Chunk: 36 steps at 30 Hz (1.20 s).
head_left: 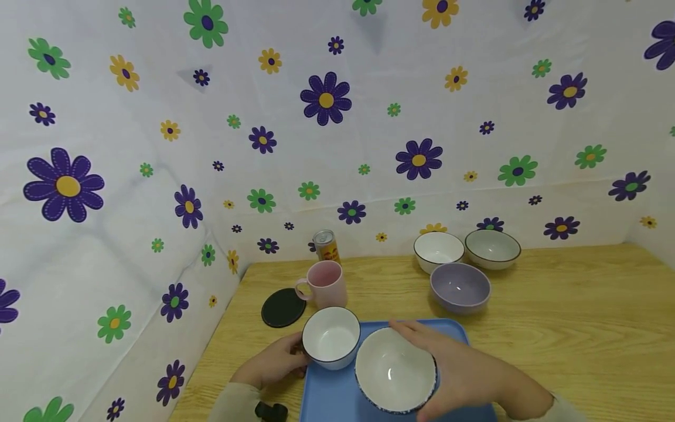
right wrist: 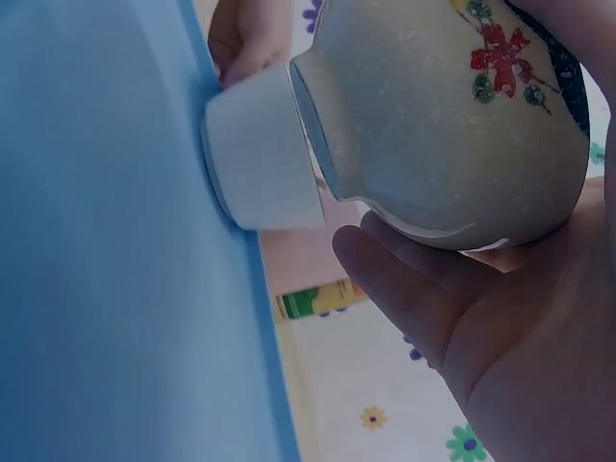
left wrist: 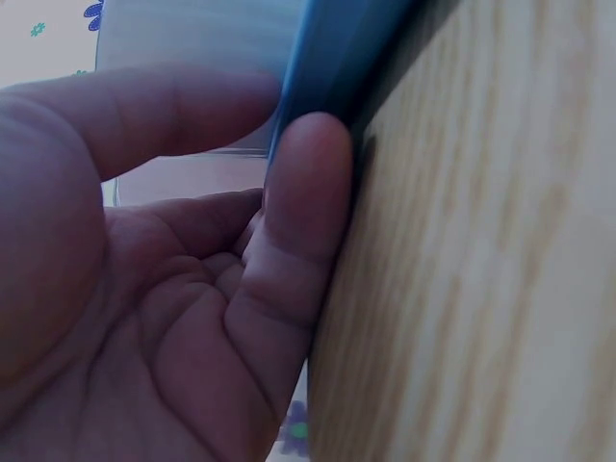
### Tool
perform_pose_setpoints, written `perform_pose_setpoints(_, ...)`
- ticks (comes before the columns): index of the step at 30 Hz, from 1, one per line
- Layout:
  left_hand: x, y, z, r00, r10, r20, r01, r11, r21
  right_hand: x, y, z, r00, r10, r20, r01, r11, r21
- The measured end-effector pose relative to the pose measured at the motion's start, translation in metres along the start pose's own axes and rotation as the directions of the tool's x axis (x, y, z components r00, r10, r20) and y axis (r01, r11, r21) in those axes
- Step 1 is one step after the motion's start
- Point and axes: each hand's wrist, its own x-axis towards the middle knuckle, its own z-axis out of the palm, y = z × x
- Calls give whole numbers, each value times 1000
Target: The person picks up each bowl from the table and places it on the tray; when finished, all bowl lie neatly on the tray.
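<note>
My right hand grips a cream bowl with a dark speckled rim, thumb and fingers spread round its side. In the right wrist view that bowl shows a red bow pattern, its foot raised off the blue tray. A smaller white bowl with a thin dark rim stands upright on the tray's far left corner. Close beside it, my left hand lies low at the tray's left edge. In the left wrist view its curled fingers hold the tray's edge, just above the wooden table.
Behind the tray stand a pink mug, a drink can and a black round coaster. A purple bowl, a white bowl and a pale grey-green bowl sit at back right. A flowered cloth borders the table.
</note>
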Motion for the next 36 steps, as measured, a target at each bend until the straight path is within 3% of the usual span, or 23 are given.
perform_pose_setpoints(11,2,2,1,1000,14,7,-14,1000,2,7,-4,25,999,1,50,-1,1000,-9)
perform_pose_setpoints(26,2,-4,1,1000,15,7,-15,1000,4,24,1,49,999,-14,48,14,1000,5)
perform_pose_setpoints(36,3,-1,1,1000,12,3,-12,1000,27,33,-3,59,996,38,85,-39,999,18)
